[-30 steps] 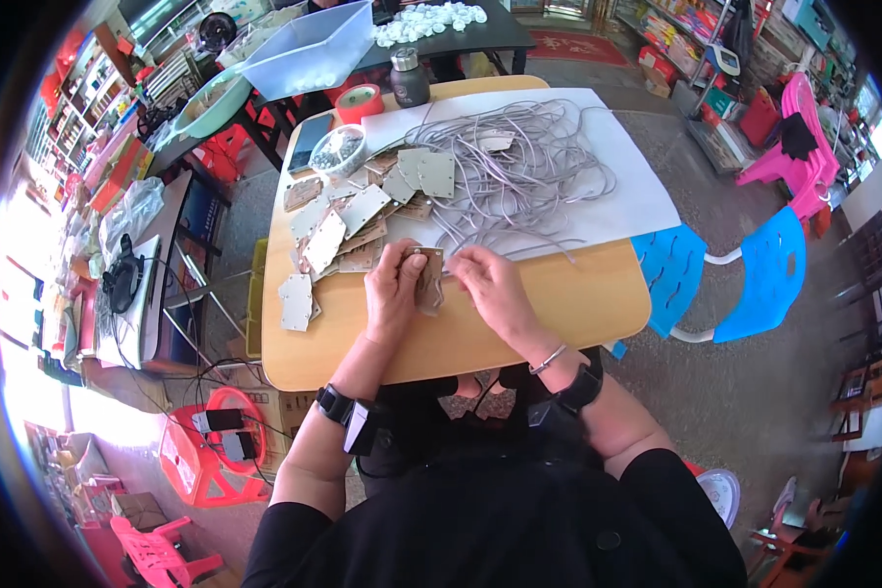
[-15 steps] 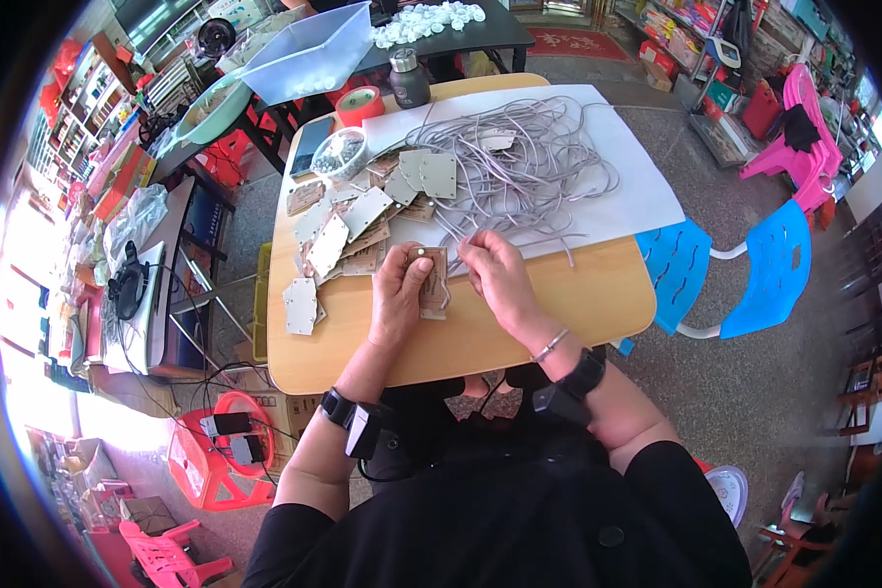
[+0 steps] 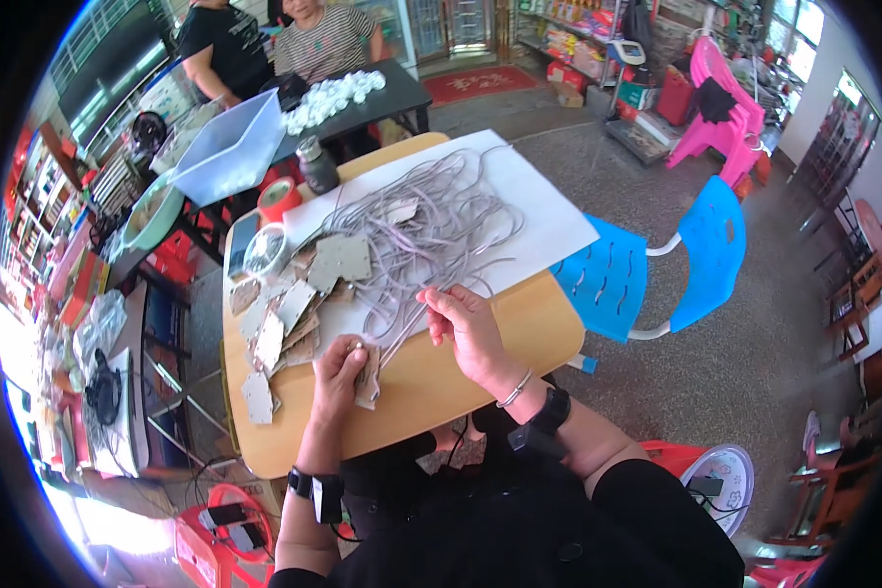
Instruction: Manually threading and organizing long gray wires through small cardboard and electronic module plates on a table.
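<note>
My left hand (image 3: 336, 380), near the table's front edge, grips a small brown flat plate (image 3: 368, 380) between thumb and fingers. A pale round bit shows at its thumb tip. Grey cord strands (image 3: 400, 340) run from beside the plate to a tangled heap of grey cord (image 3: 412, 225). Raised right of those strands, my right hand (image 3: 468, 338) has thumb and index finger pinched together; whatever is between them is too small to make out. Beyond my left hand lies a loose pile of beige and brown plates (image 3: 289, 309), and a larger grey-beige plate (image 3: 341, 259) touches the cord heap.
On the table (image 3: 519, 338) are a white sheet (image 3: 549, 220), a clear tub of small parts (image 3: 267, 251), a red tape roll (image 3: 278, 199) and a dark bottle (image 3: 316, 167). A blue chair (image 3: 608, 274) stands at the right. Two people are beyond a black table (image 3: 402, 93).
The view has swung right and up, bringing the two people in. My right hand has risen away from the plate, widening the gap between my hands; the left still grips the plate.
</note>
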Tool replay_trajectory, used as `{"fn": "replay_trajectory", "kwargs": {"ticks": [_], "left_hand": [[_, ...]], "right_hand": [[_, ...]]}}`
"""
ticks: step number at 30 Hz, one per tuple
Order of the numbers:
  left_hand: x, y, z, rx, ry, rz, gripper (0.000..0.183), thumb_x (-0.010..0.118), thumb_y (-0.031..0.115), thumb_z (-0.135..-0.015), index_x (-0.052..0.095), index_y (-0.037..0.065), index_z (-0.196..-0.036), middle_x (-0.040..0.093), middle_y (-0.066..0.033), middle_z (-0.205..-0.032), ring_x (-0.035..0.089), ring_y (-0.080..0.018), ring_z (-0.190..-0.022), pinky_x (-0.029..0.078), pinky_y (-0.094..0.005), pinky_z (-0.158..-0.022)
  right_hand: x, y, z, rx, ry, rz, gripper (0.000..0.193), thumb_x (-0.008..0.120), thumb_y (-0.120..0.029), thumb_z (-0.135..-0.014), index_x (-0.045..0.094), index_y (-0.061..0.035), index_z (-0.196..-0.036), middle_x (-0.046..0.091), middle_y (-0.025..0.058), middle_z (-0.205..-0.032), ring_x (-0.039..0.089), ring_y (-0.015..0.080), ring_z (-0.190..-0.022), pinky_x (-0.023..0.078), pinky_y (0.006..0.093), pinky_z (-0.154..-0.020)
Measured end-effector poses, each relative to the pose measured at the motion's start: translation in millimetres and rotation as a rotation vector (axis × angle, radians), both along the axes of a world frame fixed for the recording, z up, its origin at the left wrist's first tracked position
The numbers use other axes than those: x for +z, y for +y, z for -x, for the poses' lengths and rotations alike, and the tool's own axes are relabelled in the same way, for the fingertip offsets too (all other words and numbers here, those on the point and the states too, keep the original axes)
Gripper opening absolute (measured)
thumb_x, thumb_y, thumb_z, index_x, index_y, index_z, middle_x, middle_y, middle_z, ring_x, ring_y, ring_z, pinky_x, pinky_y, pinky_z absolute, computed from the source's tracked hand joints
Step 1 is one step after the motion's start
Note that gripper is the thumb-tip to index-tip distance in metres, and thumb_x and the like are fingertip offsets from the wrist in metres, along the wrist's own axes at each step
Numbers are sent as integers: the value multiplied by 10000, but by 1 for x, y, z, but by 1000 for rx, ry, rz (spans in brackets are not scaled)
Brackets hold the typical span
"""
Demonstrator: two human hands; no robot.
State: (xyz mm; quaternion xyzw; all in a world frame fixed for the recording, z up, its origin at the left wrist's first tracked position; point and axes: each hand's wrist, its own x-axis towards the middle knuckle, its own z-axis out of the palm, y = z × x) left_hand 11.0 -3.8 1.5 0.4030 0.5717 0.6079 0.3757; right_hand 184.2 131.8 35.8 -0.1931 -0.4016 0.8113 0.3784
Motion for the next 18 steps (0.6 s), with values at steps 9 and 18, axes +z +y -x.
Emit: {"fn": "replay_trajectory", "kwargs": {"ticks": [9, 18], "left_hand": [[-5, 2, 2, -28, -137, -36, 164, 550, 175, -925, 526, 37, -1010, 553, 20, -768, 509, -40, -613, 416, -168, -545], [0, 7, -3, 100, -143, -38, 140, 516, 183, -947, 546, 52, -985, 536, 32, -773, 516, -47, -625, 437, -183, -543]], "right_hand": [[16, 12, -29, -144, -43, -148, 271, 580, -255, -905, 661, 4, -909, 518, -9, -613, 455, 65, -539, 376, 206, -522], [21, 21, -35, -171, -94, -135, 284, 622, -197, -884, 636, 11, -1077, 538, -20, -691, 449, 43, -541, 372, 191, -491]]}}
